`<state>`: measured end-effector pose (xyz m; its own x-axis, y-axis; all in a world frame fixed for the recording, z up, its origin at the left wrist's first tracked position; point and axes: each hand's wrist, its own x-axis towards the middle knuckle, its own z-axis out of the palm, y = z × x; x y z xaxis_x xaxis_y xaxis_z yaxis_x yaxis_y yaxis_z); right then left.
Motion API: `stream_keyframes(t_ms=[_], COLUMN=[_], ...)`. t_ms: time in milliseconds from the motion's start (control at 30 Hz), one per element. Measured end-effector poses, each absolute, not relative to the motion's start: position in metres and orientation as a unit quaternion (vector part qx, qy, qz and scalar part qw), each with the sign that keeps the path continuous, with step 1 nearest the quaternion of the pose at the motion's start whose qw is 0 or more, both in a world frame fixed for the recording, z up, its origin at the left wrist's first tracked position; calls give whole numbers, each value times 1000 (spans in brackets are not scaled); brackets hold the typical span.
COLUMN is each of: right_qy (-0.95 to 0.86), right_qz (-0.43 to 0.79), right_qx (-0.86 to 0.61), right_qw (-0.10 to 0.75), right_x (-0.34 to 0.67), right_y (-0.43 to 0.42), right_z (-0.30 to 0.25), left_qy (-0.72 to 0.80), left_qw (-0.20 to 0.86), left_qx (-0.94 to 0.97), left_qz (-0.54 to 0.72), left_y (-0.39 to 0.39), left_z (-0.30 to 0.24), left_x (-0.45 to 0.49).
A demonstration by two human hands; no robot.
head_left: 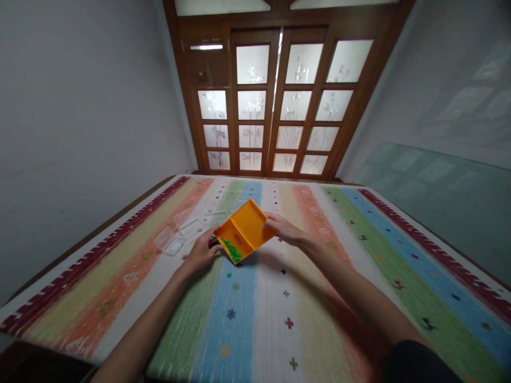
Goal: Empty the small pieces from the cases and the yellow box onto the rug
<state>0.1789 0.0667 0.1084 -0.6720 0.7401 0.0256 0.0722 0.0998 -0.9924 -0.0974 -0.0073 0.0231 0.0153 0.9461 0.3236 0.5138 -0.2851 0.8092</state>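
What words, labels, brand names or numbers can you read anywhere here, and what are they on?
None can be read.
Orange tray, held tilted by left hand and right hand: no print visible.
Clear plastic boxes: no label visible.
Striped cloth: only woven crosses and stars, no letters.
Frosted door panes: plant patterns, no text.

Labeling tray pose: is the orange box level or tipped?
Tipped. The orange box is held off the striped cloth by both hands, its left end lower, and green pieces have gathered at that low end.
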Motion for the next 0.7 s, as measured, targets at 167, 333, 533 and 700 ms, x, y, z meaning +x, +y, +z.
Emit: stream_keyframes(t_ms=[167,333,533,700], right_qy=[-732,-771,-821,-836], right_qz=[537,436,319,285], right_qx=[-275,-290,-295,-309], right_qw=[316,362,370,352], right_x=[156,146,144,132], right_y=[71,73,66,55], right_z=[99,91,87,84], left_qy=[573,602,578,612], left_qw=[114,48,83,59], left_qx=[699,702,775,738], left_qz=[411,377,243,276], left_y=[6,-13,-49,-33], left_z=[26,17,-10,-20], left_x=[-111,-111,-105,-106])
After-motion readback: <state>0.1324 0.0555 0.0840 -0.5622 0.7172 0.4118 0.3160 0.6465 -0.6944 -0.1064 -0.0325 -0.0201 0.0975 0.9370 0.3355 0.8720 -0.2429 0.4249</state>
